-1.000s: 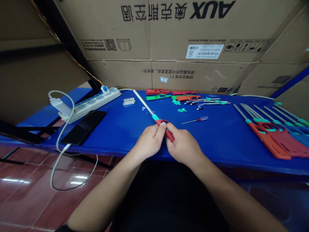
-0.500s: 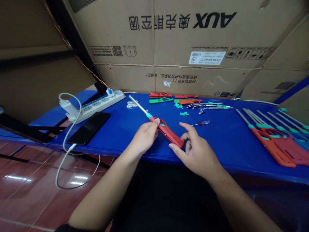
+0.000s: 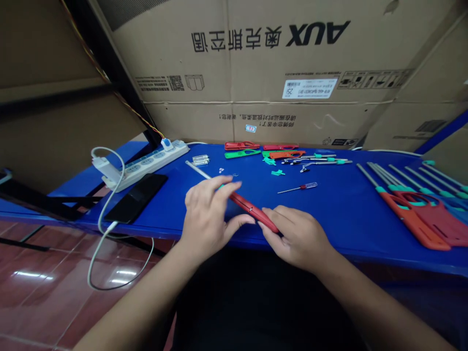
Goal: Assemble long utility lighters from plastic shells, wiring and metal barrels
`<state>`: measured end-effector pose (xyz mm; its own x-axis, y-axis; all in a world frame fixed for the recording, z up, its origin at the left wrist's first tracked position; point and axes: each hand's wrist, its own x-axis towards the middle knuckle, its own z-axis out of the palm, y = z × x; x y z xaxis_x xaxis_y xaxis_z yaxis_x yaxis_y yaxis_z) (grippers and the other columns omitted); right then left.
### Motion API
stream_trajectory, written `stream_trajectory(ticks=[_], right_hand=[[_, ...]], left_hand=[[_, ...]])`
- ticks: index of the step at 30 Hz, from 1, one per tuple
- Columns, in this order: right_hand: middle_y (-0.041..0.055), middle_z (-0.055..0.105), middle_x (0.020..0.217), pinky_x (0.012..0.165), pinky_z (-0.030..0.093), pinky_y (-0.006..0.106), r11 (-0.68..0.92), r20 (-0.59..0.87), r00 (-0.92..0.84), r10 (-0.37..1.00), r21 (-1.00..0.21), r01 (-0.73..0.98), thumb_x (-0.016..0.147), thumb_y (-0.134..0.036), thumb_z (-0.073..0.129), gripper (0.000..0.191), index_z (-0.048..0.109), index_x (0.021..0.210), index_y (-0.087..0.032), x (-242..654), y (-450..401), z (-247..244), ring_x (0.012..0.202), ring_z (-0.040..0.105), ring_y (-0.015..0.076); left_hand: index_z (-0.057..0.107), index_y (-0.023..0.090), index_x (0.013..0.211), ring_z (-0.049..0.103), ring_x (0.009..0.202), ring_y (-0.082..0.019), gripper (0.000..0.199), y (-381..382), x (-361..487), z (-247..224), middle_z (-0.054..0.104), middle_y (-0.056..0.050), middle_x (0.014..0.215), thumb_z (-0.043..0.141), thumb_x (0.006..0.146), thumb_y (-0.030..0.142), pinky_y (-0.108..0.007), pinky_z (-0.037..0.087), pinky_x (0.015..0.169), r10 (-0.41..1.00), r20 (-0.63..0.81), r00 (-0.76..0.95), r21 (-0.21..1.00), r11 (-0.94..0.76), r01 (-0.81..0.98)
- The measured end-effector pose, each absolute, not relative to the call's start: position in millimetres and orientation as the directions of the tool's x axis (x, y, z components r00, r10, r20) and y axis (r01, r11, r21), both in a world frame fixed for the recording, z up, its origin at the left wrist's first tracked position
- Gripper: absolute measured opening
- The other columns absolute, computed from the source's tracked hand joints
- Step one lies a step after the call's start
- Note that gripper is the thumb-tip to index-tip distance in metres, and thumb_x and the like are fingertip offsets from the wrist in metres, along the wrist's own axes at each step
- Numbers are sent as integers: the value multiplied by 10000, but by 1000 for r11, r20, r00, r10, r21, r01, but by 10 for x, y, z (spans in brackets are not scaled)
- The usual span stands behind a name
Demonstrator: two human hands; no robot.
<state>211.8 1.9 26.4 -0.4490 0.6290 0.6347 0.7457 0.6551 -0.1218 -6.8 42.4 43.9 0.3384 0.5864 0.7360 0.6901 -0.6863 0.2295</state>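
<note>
Tall brown cardboard cartons [image 3: 270, 73] fill the background, printed upside down with the brand AUX and Chinese characters. Before them runs a long blue table [image 3: 340, 219], with a glossy red tile floor [image 3: 36, 302] visible below it on the left.

At the table's near edge, two bare hands work together. The left hand [image 3: 206, 219] curves over the upper part of a long-nosed lighter [image 3: 252, 209], with its thumb reaching under the red plastic body. The right hand [image 3: 296, 239] pinches the body's lower end between thumb and fingers. Both grips are narrow and closed on the lighter, which lies tilted across the space between the hands, just above the table's near edge. Its slim silver metal nozzle [image 3: 197, 170] points away to the left.

On the right of the table, orange-red lighter handles [image 3: 413, 219] lie in a overlapping heap, with silver rods with teal collars [image 3: 402, 175] fanned out beside them. On the left, a white power strip [image 3: 146, 163] sits behind a black smartphone [image 3: 137, 197], and a white cable [image 3: 106, 219] loops between them and down past the table edge.

Along the far edge lie flat red and green plastic shell halves [image 3: 241, 148]. Nearby are small teal plastic pieces [image 3: 278, 172], a cluster of clear tubes [image 3: 200, 160], and a small red-handled screwdriver [image 3: 298, 188].
</note>
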Motion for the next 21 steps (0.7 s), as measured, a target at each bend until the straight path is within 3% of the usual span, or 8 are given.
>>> stream_trajectory(ticks=[2,4,7,10,16,18,21], right_hand=[[59,662,792,633,454,300,690,610,-470,638,-182,701,950,-217,555,209,702,1044,-101,2131,-6,281,674,583,164],[43,634,763,627,439,293,707,589,-483,648,-230,669,956,-223,547,195,698,1018,-115,2147,-30,285,657,553,155],[34,631,774,620,420,298,695,504,-532,681,-213,687,964,-243,531,188,682,994,-135,2177,-40,284,661,551,156],[30,630,764,598,383,323,681,394,-603,693,-84,728,973,-329,526,230,664,904,-159,2193,11,325,657,559,173],[55,657,775,583,330,335,796,232,-807,543,163,583,1020,-376,456,337,679,911,-148,2169,248,462,654,574,191],[62,667,786,590,345,332,783,227,-797,560,170,599,1013,-368,478,317,685,932,-143,2177,288,449,668,588,196],[64,681,800,612,395,327,723,315,-707,634,86,686,991,-380,528,294,699,973,-142,2227,275,368,706,616,200]], left_hand=[[632,170,1225,624,1131,-263,435,447,-114,479,714,-116,1188,640,930,489,-407,389,1028,412,668,620,-22,-822,569],[660,165,1151,670,972,-203,279,488,-122,490,753,-68,1060,563,998,377,-362,423,929,320,600,733,-81,-888,453],[683,159,1024,651,789,-172,212,523,-99,447,758,-30,916,536,1009,312,-354,411,778,310,598,739,-79,-895,440],[686,147,995,626,740,-167,180,506,-66,380,752,-26,870,545,992,259,-361,399,744,301,602,740,-81,-898,432],[699,136,938,594,705,-167,199,508,-31,309,718,-22,772,528,986,223,-358,419,732,310,568,762,-79,-902,425],[707,132,957,598,716,-175,191,528,-52,283,719,-26,773,538,979,219,-366,429,742,322,574,753,-71,-896,438],[715,140,1030,610,789,-198,181,539,-106,244,748,-41,860,600,958,260,-372,440,746,369,612,700,-29,-874,486]])
